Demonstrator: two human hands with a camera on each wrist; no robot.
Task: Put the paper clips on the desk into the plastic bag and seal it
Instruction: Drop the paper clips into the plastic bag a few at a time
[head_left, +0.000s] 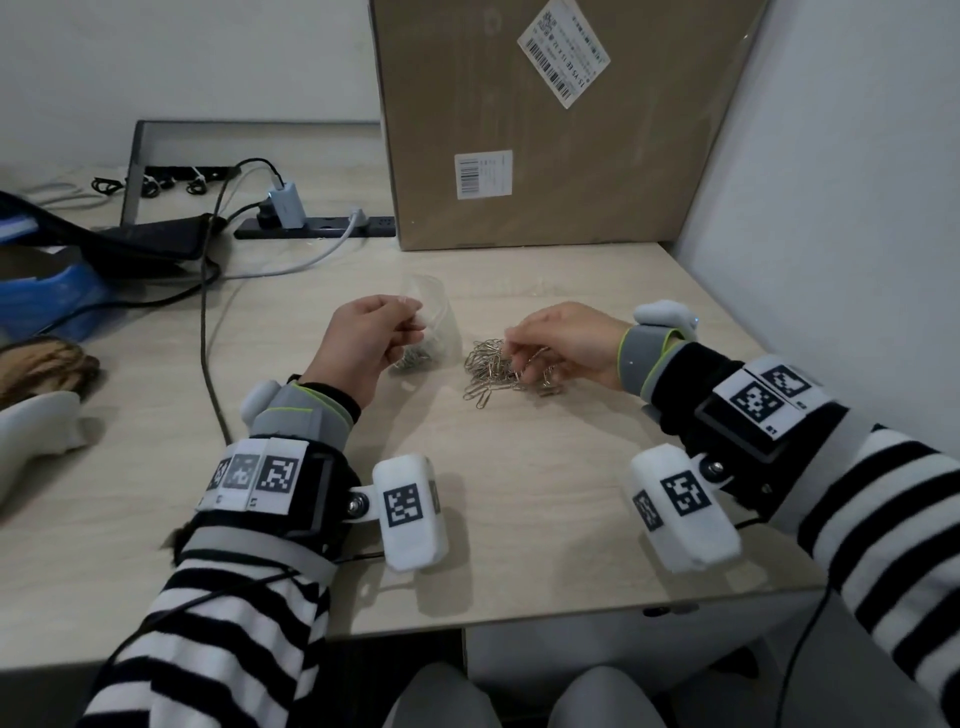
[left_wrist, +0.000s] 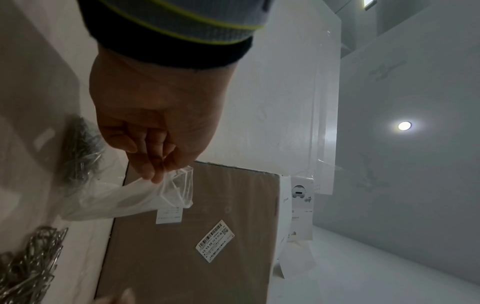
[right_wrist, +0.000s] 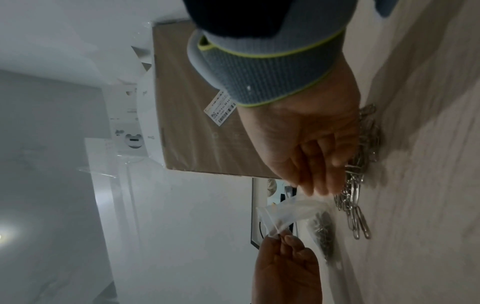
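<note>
Fingers of my left hand (head_left: 363, 338) pinch the plastic bag (head_left: 434, 317) rim, raised; right hand (head_left: 566, 340) curls, seemingly pinching paper clips (head_left: 488, 371).

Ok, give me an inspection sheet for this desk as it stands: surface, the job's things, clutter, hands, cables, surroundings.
Surface: light wood-grain desk, bare near the front edge.
Job's things: clear plastic bag, mouth open, some clips already at its bottom; loose pile of paper clips on the desk beside it.
Clutter: blue item and brown item at far left; what they are is unclear.
Hands: left hand pinches the bag's rim; right hand reaches into the pile, grip unclear.
Cables: power strip with white charger; dark cable trails to the front edge.
Surroundings: cardboard box at the back, white wall on the right.
</note>
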